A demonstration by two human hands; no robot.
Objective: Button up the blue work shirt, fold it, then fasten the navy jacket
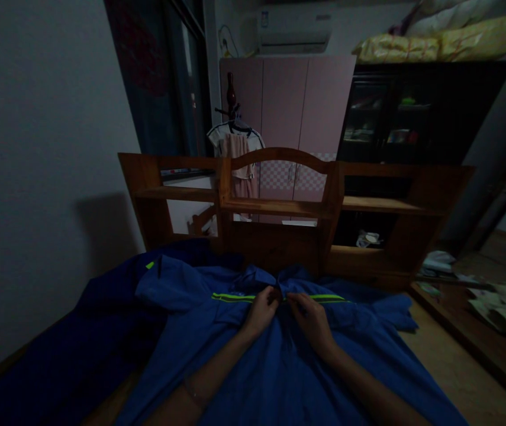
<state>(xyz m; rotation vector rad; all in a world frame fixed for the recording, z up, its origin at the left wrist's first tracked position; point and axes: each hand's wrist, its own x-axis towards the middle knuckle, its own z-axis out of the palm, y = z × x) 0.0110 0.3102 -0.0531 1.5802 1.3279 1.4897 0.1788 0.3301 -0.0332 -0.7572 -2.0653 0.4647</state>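
A blue short-sleeved work shirt (253, 367) lies spread out in front of me, collar toward the headboard, with a yellow-green stripe across its chest. My left hand (263, 307) pinches the front edge just below the collar. Close beside it, my right hand (310, 316) has its fingertips closed on the opposite front edge. The fingers hide what lies between them, and the dim light keeps any button from showing. A darker blue garment (115, 319) lies bunched at the left, partly under the shirt's sleeve.
A wooden headboard with shelves (279, 207) stands just beyond the shirt. Behind it are a pink wardrobe (283, 106), a dark cabinet (412, 118) and a coat stand with hung clothes (237, 148). A wall (48, 177) borders the left side; pale cloth (505, 307) lies at right.
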